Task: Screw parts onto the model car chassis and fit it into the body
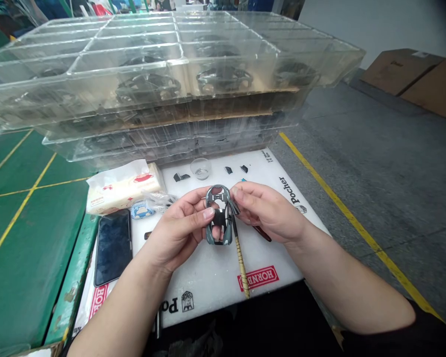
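My left hand [186, 223] grips a dark grey, glossy model car body [209, 233], with the thumb across its middle and fingers beneath. The shell has open window and hood gaps. At its right side, my right hand [265, 206] pinches near a small dark car part [235, 208] that sticks out like a door; whether it is joined to the body I cannot tell. Below the shell lies a stick with a yellow wrapped handle [241, 263]. A reddish-brown tool [263, 233] is partly covered by my right hand. Small dark pieces [181, 177] lie beyond my hands, near a clear cup [200, 169].
Stacked clear compartment trays [186, 62] holding dark car bodies stand across the back. On the left are a tissue pack [124, 188], a blue-and-white packet [142, 209] and a phone [113, 247]. The white foam work surface [193, 267] ends by my lap. Cardboard boxes [401, 69] stand far right.
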Demonstrator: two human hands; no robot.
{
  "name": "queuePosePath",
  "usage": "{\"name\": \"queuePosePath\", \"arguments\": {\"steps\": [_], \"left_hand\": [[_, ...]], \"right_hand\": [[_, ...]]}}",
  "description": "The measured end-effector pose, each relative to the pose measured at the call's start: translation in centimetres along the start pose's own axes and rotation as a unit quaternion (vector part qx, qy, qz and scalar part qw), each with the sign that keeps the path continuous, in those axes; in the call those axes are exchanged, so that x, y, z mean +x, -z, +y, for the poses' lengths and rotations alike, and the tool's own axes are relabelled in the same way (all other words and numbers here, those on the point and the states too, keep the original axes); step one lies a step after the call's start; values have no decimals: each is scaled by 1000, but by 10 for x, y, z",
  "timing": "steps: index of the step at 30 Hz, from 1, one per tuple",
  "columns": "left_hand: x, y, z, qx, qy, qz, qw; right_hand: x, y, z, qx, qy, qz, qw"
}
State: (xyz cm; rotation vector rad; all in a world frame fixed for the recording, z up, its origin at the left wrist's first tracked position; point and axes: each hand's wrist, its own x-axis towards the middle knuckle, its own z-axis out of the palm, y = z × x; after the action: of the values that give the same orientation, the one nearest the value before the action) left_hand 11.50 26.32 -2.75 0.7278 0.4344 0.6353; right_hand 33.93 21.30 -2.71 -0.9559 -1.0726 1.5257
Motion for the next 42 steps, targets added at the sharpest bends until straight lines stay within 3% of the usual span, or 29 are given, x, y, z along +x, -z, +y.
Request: {"name": "queuePosePath", "arguments": {"steps": [13,18,31,42], "left_hand": [[-1,4,3,-30,38,-13,999],[-1,4,3,-28,32,-10,999],[-2,5,-1,34,11,9,999],[-2,8,-1,63,-22,11,998]], "right_hand": [[-5,-3,0,-41,35,-5,999],[-6,-4,-1,-74,3,23,997],[-5,2,3,-45,-44,-18,998],[-2,-1,2,-11,-37,12,999]]}}
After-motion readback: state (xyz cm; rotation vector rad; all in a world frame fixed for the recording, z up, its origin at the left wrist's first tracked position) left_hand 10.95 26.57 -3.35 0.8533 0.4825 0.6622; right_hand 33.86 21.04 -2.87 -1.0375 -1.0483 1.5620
